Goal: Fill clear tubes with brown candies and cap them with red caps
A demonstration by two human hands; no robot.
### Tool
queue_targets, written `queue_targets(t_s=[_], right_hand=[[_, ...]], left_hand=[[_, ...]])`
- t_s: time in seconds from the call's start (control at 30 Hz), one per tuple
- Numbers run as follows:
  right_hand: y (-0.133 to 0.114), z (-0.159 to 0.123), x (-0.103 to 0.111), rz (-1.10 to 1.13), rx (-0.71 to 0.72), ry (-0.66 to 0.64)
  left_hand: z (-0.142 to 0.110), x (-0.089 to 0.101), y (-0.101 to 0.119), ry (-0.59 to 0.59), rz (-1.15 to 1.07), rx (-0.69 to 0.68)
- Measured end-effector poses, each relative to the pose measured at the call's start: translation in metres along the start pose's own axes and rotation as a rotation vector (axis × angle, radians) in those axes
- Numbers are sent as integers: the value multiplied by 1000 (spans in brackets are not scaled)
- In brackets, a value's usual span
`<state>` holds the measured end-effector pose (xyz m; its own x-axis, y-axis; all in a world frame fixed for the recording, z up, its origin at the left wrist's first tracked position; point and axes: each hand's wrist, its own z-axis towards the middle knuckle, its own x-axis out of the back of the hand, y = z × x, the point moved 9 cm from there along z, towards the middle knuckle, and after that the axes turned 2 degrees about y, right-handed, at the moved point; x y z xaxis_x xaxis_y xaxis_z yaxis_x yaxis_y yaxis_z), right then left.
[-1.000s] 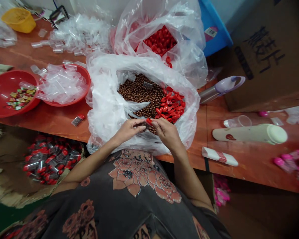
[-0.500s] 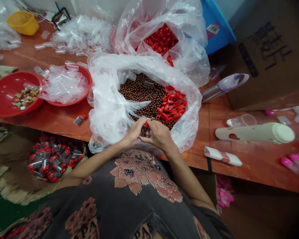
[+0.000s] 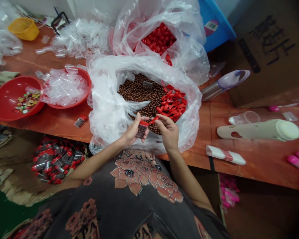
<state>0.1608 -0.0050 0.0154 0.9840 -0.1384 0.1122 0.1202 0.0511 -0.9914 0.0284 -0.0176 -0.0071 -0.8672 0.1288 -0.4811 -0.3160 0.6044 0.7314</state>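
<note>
My left hand [image 3: 134,131] is closed around a small clear container [image 3: 141,130] with a red top, filled with dark brown balls. Close beside it, my right hand [image 3: 169,133] pinches a red plastic cap piece [image 3: 153,120] between thumb and fingers; whether this joins the container's top I cannot tell. Both hands are over the near edge of a white plastic bag [image 3: 102,86]. Inside the bag are many small brown balls [image 3: 139,88], with a heap of red plastic caps [image 3: 173,104] on their right side.
To the left stand a red bowl with wrapped sweets [image 3: 5,99] and a red bowl of clear containers [image 3: 88,91]. One filled container [image 3: 80,121] lies nearby. Below is a box of filled containers [image 3: 56,162]. Bottles [image 3: 254,130] and a carton [image 3: 269,66] are right.
My hands have moved apart from being together on the container. The container's red top now shows in my left hand, and my right hand has shifted right with the red piece.
</note>
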Motion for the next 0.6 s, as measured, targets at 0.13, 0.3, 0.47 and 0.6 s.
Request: queue_targets(t_s=[0.13,0.3,0.47,0.6], right_hand=[[-32,-12,-29,-372,340,-225],[-46,-27,-46,-625,579,-295],[-52,-29,-50,-756,726,-245],[-53,-30,-56,-783,788,-296]], left_hand=[[5,0,-3,33,50,-31],[9,3,3,61,86,-79],[7,3,8,81,50,-133],[0,6,5,104,1,-150]])
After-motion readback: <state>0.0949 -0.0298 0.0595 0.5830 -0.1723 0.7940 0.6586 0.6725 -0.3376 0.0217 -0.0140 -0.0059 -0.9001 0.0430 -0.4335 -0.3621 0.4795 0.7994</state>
